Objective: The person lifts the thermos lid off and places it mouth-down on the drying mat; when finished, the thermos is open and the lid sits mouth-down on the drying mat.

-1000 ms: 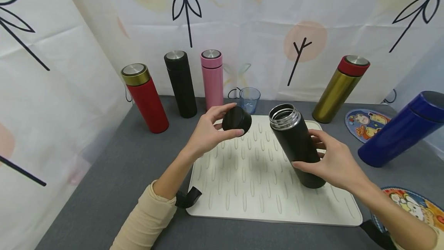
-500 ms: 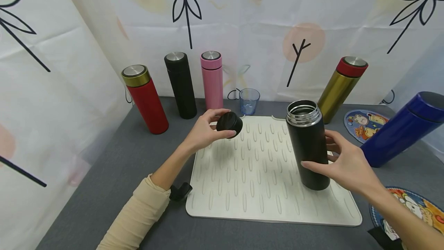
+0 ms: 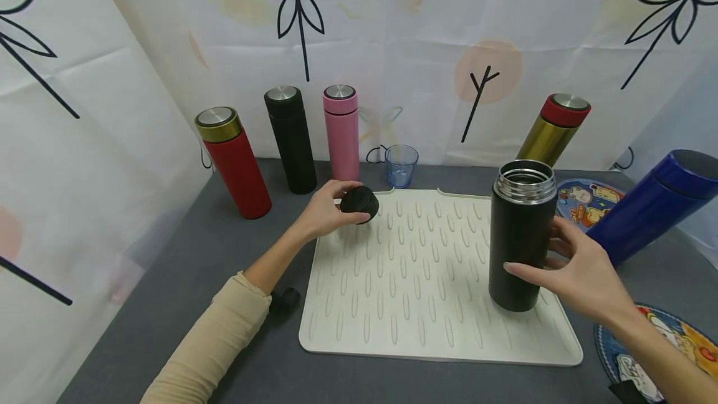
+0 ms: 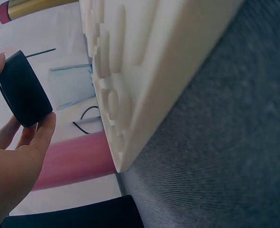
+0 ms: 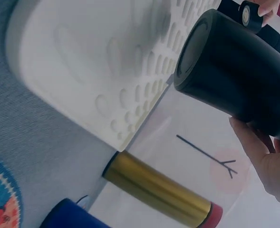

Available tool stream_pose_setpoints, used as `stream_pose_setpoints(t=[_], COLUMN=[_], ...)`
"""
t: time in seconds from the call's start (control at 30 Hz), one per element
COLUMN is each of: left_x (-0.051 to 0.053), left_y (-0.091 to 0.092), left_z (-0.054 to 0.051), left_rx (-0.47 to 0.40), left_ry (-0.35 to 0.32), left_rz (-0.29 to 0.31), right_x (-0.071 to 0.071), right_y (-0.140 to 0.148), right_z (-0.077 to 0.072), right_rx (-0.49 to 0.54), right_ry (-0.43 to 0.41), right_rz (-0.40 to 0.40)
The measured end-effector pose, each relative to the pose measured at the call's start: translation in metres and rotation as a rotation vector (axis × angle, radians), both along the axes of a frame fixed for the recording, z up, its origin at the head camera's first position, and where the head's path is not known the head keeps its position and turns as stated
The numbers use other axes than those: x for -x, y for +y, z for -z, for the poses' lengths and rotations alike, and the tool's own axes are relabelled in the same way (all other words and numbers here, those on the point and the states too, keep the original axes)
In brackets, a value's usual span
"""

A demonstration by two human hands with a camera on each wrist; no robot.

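Note:
My left hand (image 3: pixel 327 212) pinches a round black lid (image 3: pixel 359 203) above the far left part of the white ridged mat (image 3: pixel 392 304). In the left wrist view the lid (image 4: pixel 24 89) sits between thumb and fingers of the left hand (image 4: pixel 16 166). On the right, my right hand (image 3: pixel 583 267) grips an uncapped black bottle (image 3: pixel 518 242), held upright with its steel threaded mouth showing. The right wrist view shows the bottle's base (image 5: pixel 194 52) raised off the mat, with the right hand (image 5: pixel 268 161) around its side.
Red (image 3: pixel 238 167), black (image 3: pixel 291 142) and pink (image 3: pixel 342 136) bottles and a small blue cup (image 3: pixel 401 167) stand behind the mat. A gold bottle (image 3: pixel 546 139), a blue bottle (image 3: pixel 656 204) and two round printed mats (image 3: pixel 586 201) are on the right.
The uncapped bottle has moved right and gone from tilted to upright in my right hand. My left hand has carried the lid to the left and slightly down, away from the bottle.

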State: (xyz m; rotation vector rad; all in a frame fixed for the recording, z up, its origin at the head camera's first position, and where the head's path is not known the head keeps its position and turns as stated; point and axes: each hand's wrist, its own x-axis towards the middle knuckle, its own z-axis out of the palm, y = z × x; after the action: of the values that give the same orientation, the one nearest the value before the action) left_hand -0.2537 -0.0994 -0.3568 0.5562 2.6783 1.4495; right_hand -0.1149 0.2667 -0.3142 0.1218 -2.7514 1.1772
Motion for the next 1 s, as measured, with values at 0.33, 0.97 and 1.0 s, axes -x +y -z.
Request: stream_pose_setpoints(t=[0.33, 0.97, 1.0], left_x=[0.008, 0.017, 0.018], left_y=[0.000, 0.003, 0.003], left_z=[0.010, 0.018, 0.019], left_rx=[0.069, 0.197, 0.207], left_ry=[-0.009, -0.015, -0.014], left_rz=[-0.026, -0.014, -0.009], right_x=[-0.005, -0.009, -0.009], right_y=[0.016, 0.037, 0.038], right_z=[0.006, 0.016, 0.016], right_rx=[0.026, 0.017, 0.012], right_ry=[-0.017, 0.030, 0.035], right_rz=[0.069, 0.181, 0.190])
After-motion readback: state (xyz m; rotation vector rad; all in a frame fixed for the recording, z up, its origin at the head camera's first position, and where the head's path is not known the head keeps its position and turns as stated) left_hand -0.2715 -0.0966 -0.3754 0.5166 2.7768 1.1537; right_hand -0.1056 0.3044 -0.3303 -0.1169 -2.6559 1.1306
